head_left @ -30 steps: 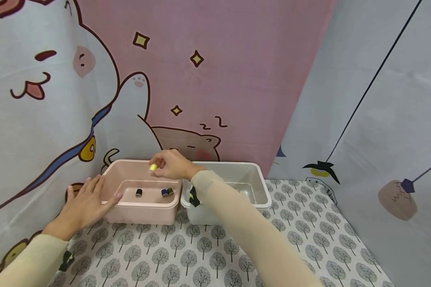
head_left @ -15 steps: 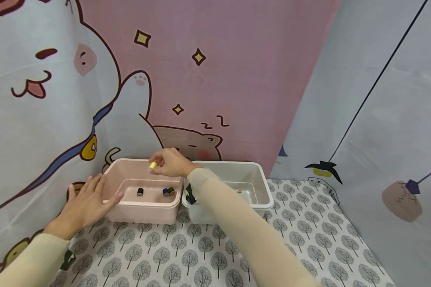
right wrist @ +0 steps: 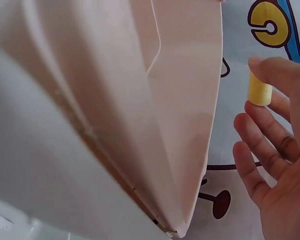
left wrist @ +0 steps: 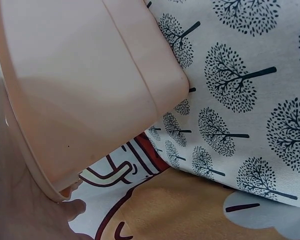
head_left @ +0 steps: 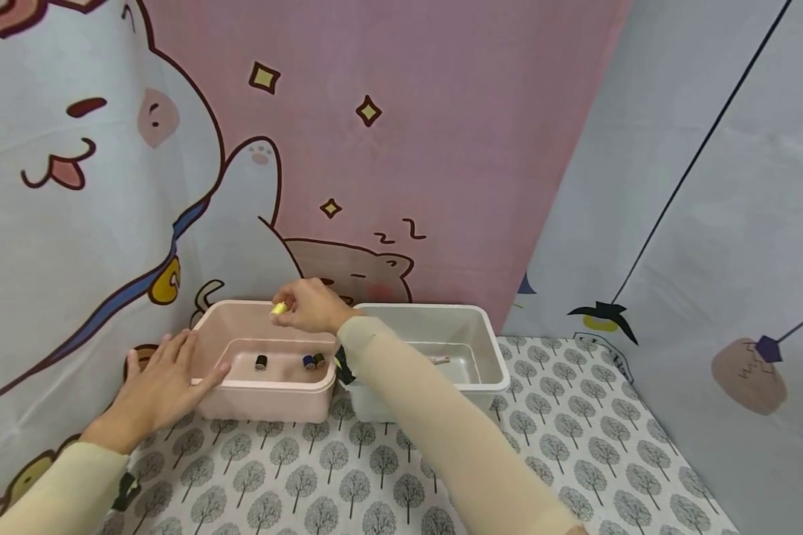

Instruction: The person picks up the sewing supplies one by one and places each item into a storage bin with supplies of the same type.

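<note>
My right hand (head_left: 313, 306) pinches a yellow thread spool (head_left: 279, 307) between thumb and fingertips, above the back of the pink bin (head_left: 261, 386). In the right wrist view the yellow spool (right wrist: 260, 92) stands upright under the thumb, and the other fingers are loosely bent. On the pink bin's floor lie a black spool (head_left: 261, 362), a blue spool (head_left: 308, 362) and a dark olive spool (head_left: 319, 360), the last two side by side. My left hand (head_left: 154, 386) rests at the pink bin's left rim, fingers spread; the left wrist view shows that bin's outer wall (left wrist: 80, 85).
Right beside the pink bin stands a white bin (head_left: 488, 364), with a small pinkish piece (head_left: 440, 360) on its floor; my right forearm crosses over it. Both stand on a tree-print cloth (head_left: 348, 475), against a cartoon-printed backdrop (head_left: 442, 148).
My right hand has shifted slightly left with the yellow spool, and its forearm uncovers more of the pinkish piece in the white bin. The left hand stays at the rim.
</note>
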Demonstrator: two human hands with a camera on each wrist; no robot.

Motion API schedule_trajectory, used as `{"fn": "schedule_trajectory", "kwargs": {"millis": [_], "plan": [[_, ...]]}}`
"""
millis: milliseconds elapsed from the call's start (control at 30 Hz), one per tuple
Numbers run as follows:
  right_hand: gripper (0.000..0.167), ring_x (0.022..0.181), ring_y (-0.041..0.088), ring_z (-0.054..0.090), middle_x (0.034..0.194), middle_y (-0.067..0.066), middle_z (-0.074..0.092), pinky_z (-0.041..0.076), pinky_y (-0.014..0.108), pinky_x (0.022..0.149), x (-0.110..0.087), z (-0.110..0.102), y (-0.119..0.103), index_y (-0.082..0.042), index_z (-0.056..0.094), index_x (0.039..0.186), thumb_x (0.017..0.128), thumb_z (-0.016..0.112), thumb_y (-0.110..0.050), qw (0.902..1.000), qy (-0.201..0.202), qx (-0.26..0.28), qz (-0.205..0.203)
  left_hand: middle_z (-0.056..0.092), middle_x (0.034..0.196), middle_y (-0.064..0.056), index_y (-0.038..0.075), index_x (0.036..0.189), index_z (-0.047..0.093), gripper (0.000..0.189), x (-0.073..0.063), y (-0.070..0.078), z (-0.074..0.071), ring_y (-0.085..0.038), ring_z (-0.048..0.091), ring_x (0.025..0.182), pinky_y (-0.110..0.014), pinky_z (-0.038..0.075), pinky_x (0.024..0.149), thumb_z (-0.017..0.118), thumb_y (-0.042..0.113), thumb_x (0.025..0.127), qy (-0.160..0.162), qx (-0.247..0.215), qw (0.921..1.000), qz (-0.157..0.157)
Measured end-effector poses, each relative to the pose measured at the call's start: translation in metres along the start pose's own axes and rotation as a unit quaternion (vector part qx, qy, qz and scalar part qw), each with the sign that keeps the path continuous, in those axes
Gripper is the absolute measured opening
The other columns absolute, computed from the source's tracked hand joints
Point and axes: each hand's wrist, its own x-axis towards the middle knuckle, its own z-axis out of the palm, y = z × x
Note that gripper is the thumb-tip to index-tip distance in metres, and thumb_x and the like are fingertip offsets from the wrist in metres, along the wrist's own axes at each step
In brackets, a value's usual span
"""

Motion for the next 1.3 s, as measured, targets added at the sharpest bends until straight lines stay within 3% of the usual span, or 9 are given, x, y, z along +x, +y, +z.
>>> {"fn": "schedule_trajectory", "kwargs": {"millis": [167,267,533,800,1067,1300], "plan": [[0.063,0.133,0.014,0.074,0.149,0.000,0.077,0.065,0.036,0.110,-0.002,-0.001,-0.001,-0.028,0.074,0.158,0.102,0.091,-0.051,0.9985,0.001,-0.030,0.046,0.022,0.185,-0.044,-0.012,0.181,0.020,0.115,0.001,0.001,0.001,-0.073,0.021,0.169,-0.102,0.004,0.125,0.040,0.081,0.116,0.003,0.004,1.0000,0.003],[0.068,0.141,0.017,0.070,0.158,0.000,0.070,0.064,0.042,0.116,-0.005,-0.002,-0.002,-0.031,0.070,0.162,0.102,0.090,-0.056,0.9977,-0.004,-0.037,0.056,0.022,0.185,-0.045,-0.012,0.180,0.019,0.116,0.001,0.001,0.001,-0.073,0.020,0.169,-0.102,0.004,0.125,0.038,0.082,0.116,0.002,0.008,1.0000,0.003],[0.066,0.143,0.018,0.069,0.158,0.001,0.072,0.062,0.045,0.119,-0.015,-0.008,-0.006,-0.029,0.070,0.162,0.103,0.089,-0.055,0.9978,0.001,-0.037,0.054,0.021,0.185,-0.045,-0.012,0.181,0.019,0.115,0.001,-0.002,0.000,-0.073,0.020,0.169,-0.103,0.002,0.124,0.038,0.081,0.116,0.001,0.008,1.0000,0.001],[0.063,0.138,0.018,0.071,0.149,-0.002,0.072,0.063,0.043,0.115,-0.023,-0.011,-0.008,-0.029,0.072,0.160,0.104,0.088,-0.055,0.9981,0.005,-0.040,0.047,0.020,0.184,-0.046,-0.012,0.181,0.017,0.116,0.000,-0.006,-0.003,-0.075,0.020,0.168,-0.103,0.001,0.123,0.035,0.082,0.115,-0.003,0.005,1.0000,0.002],[0.057,0.139,0.018,0.071,0.151,-0.002,0.074,0.063,0.042,0.114,-0.033,-0.017,-0.007,-0.030,0.075,0.155,0.105,0.087,-0.053,0.9986,0.006,-0.035,0.039,0.019,0.184,-0.046,-0.012,0.181,0.015,0.118,0.002,-0.003,-0.002,-0.076,0.018,0.168,-0.103,0.000,0.124,0.036,0.083,0.115,-0.010,-0.002,0.9999,-0.001],[0.050,0.137,0.020,0.071,0.146,-0.001,0.076,0.062,0.039,0.112,-0.047,-0.018,-0.011,-0.027,0.078,0.151,0.107,0.085,-0.047,0.9997,0.015,-0.018,0.006,0.019,0.184,-0.046,-0.012,0.182,0.014,0.118,0.002,-0.002,-0.001,-0.076,0.017,0.168,-0.103,0.000,0.123,0.034,0.084,0.115,-0.016,-0.003,0.9999,-0.002]]}}
